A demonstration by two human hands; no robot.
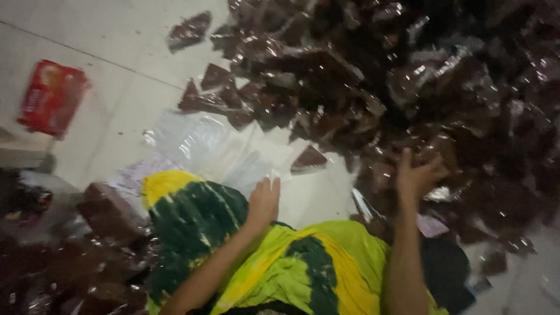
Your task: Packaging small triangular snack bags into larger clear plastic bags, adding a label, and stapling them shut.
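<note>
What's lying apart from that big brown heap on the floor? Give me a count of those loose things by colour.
Red packet: 1
Clear plastic bag: 1
Brown packets lying clear of the heap, first, second: 2
Total: 4
The heap itself is too blurred to count.

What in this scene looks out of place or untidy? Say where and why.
Dark brown packets lie heaped loose over the floor, strays scattered at the edge. A lone red packet sits apart, far left. The right hand reaches into the heap.
</note>
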